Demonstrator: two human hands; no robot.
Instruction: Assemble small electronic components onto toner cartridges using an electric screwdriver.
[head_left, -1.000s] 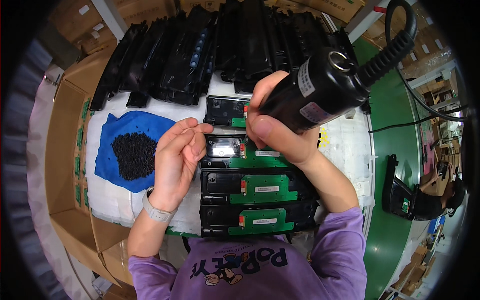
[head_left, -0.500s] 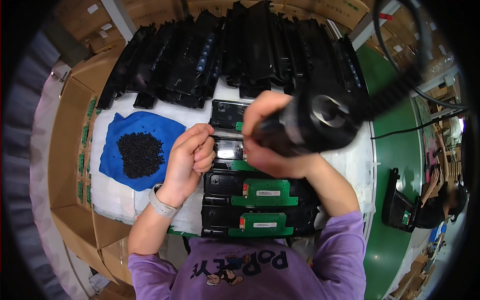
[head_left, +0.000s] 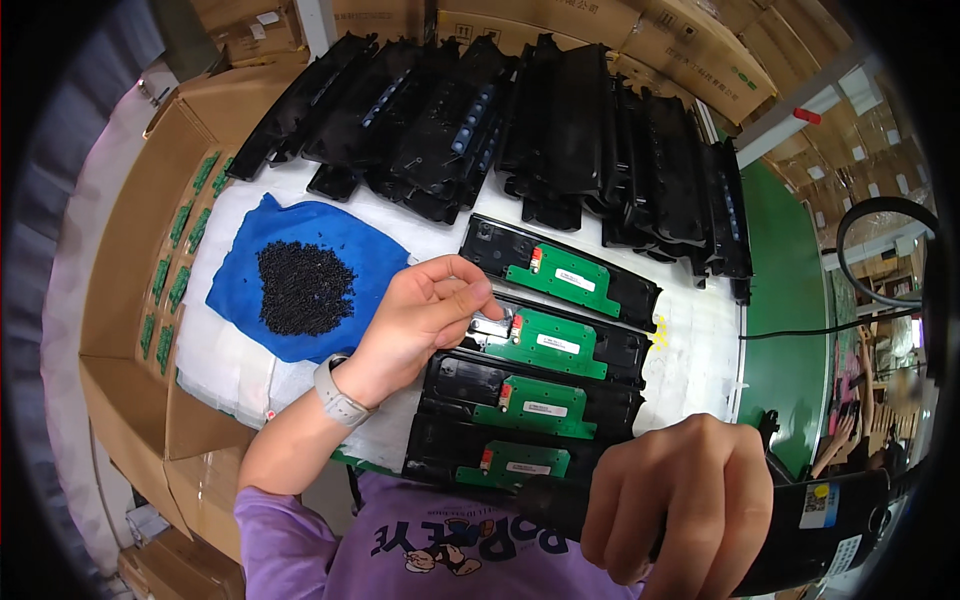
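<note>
My left hand [head_left: 432, 312] is pinched closed over the left end of a black plastic panel [head_left: 628, 358], beside its green circuit board [head_left: 560, 345]; what the fingertips hold, if anything, is too small to make out. Close to the camera at lower right, my right hand [head_left: 685, 500] is wrapped round a black power screwdriver [head_left: 835, 535] lying roughly level, its dark front end pointing left. Several such panels, each bearing a green board with a red part, lie in a column. Left of them, a pile of small black screws [head_left: 303, 288] rests on a blue cloth [head_left: 232, 285].
Many black plastic housings [head_left: 550, 120] stand packed along the table's far side. A cardboard box [head_left: 120, 300] with green circuit boards [head_left: 180, 225] borders the left. At right are a green surface [head_left: 775, 350], a black cable [head_left: 800, 330] and another person's hand [head_left: 838, 438].
My right hand has brought the screwdriver from above the upper panels down to the near right. The topmost panel's board is now uncovered. My left hand stays pinched, and the view has shifted.
</note>
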